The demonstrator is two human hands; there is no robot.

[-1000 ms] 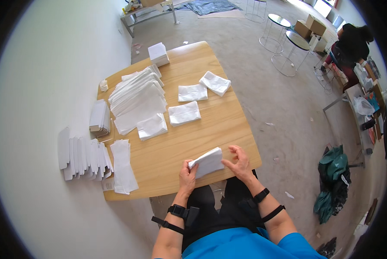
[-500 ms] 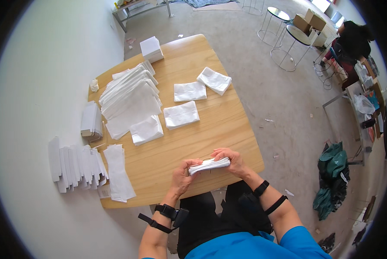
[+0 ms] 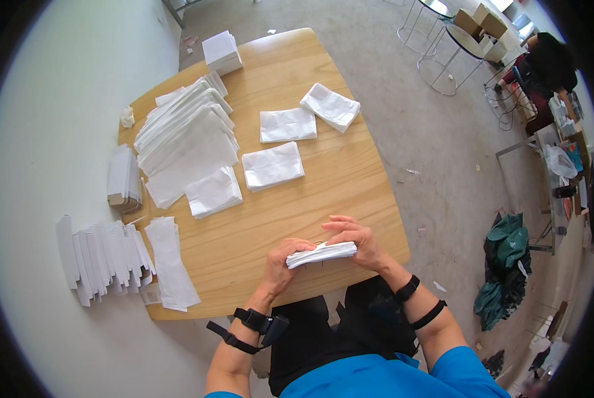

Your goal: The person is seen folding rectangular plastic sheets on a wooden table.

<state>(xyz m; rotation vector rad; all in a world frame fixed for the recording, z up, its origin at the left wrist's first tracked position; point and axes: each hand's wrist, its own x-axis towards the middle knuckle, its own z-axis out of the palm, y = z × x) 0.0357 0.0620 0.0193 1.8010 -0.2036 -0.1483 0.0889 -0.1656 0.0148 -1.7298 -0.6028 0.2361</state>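
A thick stack of folded white sheets (image 3: 322,255) is held edge-up over the near edge of the wooden table (image 3: 310,205). My left hand (image 3: 280,265) grips its left end, fingers over the top. At the right end, my right hand (image 3: 363,245) holds the stack, its upper fingers raised and spread above it; its thumb is hidden. Farther off lie small white folded stacks: one in the middle (image 3: 274,166), another behind it (image 3: 288,125) and a tilted one (image 3: 330,107). A further folded stack (image 3: 214,192) touches a fanned pile of long white sheets (image 3: 189,142).
White box (image 3: 222,53) stands at the far left corner. Along the left wall are white cartons (image 3: 124,178), flat white carton pieces (image 3: 101,259) and a long white bundle (image 3: 171,262). On the right are round stools (image 3: 465,41), dark green bags (image 3: 506,239) and a person (image 3: 549,73) bending.
My right hand's fingers have lifted and spread off the top of the stack. The left hand keeps its grip. The view has shifted slightly, moving the table up and left in the picture.
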